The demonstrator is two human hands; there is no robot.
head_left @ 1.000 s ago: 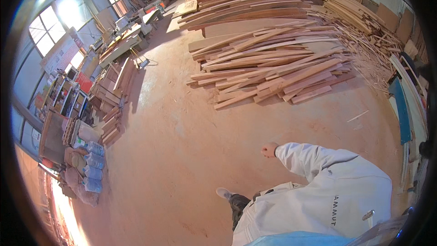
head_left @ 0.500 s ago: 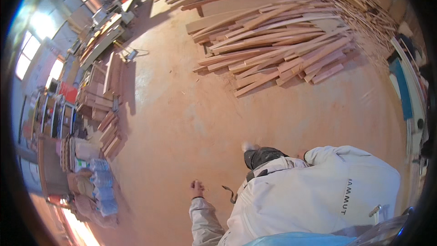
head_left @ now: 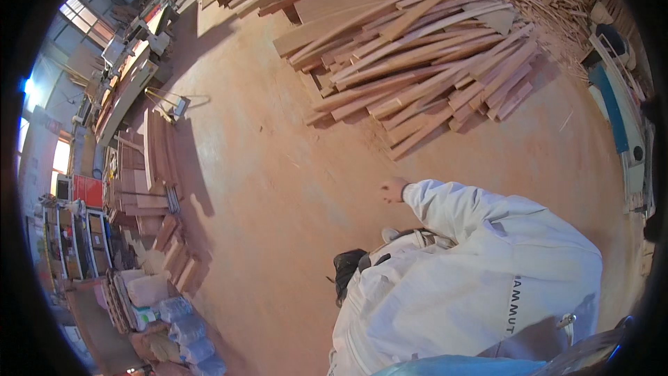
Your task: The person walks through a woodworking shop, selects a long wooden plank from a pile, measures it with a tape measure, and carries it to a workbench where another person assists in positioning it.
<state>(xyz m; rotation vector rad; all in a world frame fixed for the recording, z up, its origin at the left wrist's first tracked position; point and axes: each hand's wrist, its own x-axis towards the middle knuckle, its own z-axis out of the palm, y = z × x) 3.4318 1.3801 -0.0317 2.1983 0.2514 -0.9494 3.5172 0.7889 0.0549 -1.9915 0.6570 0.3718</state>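
Note:
My right hand (head_left: 394, 189) reaches forward over the floor at the end of a white jacket sleeve (head_left: 445, 202). Its fingers look loosely bent and a little apart, and nothing shows in them. The nearest thing ahead of it is a large pile of sawn wooden boards (head_left: 424, 69), well beyond reach of the fingertips. My left hand is out of the picture. Below the right arm, black fabric (head_left: 350, 268) and the tip of a light shoe (head_left: 390, 235) stick out past the front of the white jacket (head_left: 459, 285).
Dust-covered floor (head_left: 271, 188) runs between the boards and the left side. Along that side stand stacked planks (head_left: 158, 150), short wood blocks (head_left: 179, 261), shelves (head_left: 76, 237), wrapped bottle packs (head_left: 188, 331) and a long workbench (head_left: 125, 97). A blue-edged panel (head_left: 609, 108) leans at the right.
My right hand has swung forward into sight, while my left hand has dropped out of the picture. The view has turned slightly, and the left-side things have shifted down.

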